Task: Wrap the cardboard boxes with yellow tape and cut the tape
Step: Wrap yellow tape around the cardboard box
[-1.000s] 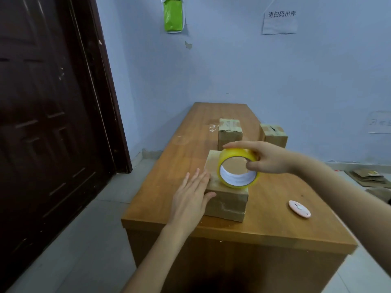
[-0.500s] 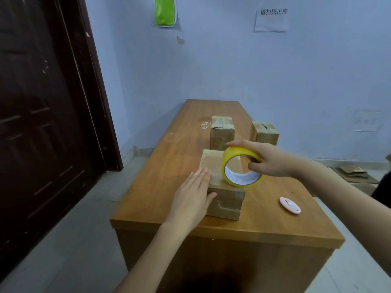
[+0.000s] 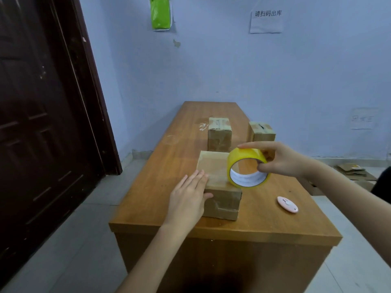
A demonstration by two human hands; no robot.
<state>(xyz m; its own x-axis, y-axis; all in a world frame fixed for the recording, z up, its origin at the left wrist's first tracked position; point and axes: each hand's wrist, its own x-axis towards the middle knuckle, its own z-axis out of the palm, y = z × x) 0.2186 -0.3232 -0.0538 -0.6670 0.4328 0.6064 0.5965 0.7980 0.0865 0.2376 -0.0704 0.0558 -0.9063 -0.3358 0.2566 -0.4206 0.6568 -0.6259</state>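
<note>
Under the "请扫码出库" notice (image 3: pixel 267 20), right grip (image 3: pixel 279 160) grasps tape roll (image 3: pixel 246 168); left (image 3: pixel 188 199) released.

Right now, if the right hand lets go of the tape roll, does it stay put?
Probably not. The tape roll stands on edge at the box's right rim, so it would likely roll or tip off. It looks rigid: the right hand grips it undeformed.

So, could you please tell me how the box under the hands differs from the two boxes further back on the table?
The near box lies low and flat; the two far boxes stand taller and narrower. The left hand presses on the near box and the right hand holds the tape roll on it; nothing touches the far boxes. All are brown cardboard on the same table.
</note>
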